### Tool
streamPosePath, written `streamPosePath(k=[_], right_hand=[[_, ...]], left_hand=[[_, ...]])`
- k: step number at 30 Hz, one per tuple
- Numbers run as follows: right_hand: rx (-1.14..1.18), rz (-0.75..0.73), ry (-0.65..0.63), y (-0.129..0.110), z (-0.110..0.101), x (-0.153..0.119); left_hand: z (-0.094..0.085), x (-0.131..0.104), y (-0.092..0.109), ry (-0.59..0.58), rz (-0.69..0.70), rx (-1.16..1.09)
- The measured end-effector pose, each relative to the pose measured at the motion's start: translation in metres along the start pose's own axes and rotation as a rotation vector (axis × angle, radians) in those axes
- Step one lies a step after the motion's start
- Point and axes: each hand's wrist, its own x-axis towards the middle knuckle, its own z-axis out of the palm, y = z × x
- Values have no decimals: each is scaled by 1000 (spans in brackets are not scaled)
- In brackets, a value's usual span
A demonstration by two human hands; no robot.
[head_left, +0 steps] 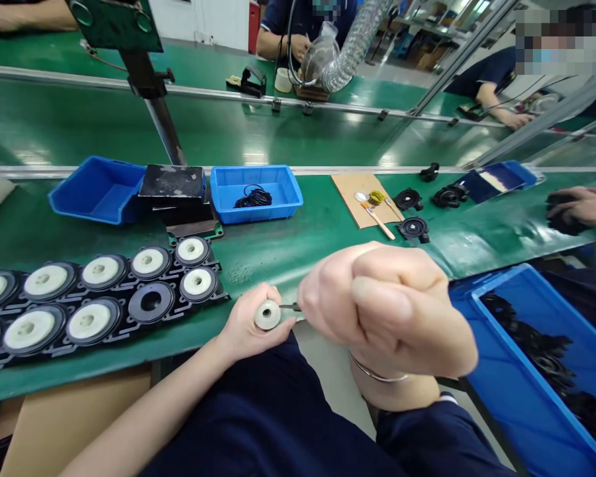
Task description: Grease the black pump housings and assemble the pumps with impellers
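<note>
My left hand [246, 324] is closed around a small white round part [267, 315] with a dark hole in its middle, held in front of my body. Close to the camera, my right hand [387, 308] is a fist around a tool whose handle is hidden. The tool's thin dark shaft [291, 307] points left and reaches the white part's edge. Left of my hands, black housings stand in two rows, most topped with a white disc [197, 281]; one black housing [151, 302] shows no white disc.
Blue trays [293, 199] and a black block [173, 182] stand behind. Cardboard [345, 192] with a brush lies near black parts [413, 227]. At right are a large blue bin [541, 391] and another person's hand [593, 204]. A metal post rises at left.
</note>
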Motion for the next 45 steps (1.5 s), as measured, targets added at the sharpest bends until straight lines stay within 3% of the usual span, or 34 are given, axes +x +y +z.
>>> streamPosePath(k=[4,7,10,12,15,21,31,33,39,45], right_hand=[[119,-67,70,11,-5,-2],[132,-94,106,14,-11,1],[153,-65,138,18,-17,6],[184,-35,134,23,-18,10],[229,2,136,33,-14,17],[270,89,137,50,4,31],[326,167,10,70,58,63],[345,151,-24,77,71,70],[324,134,-113,121,107,83],[228,222,-154,148,118,88]], left_hand=[[-13,-5,25,-96,90,-34],[-46,-12,52,-133,130,61],[-94,-22,69,63,84,440],[-123,-30,68,195,9,667],[-148,-41,56,219,-74,795],[-151,-46,42,153,-167,828],[-159,-48,38,131,20,973],[-169,-55,44,221,37,935],[-213,-86,55,727,52,947],[-255,-125,36,930,-115,1042]])
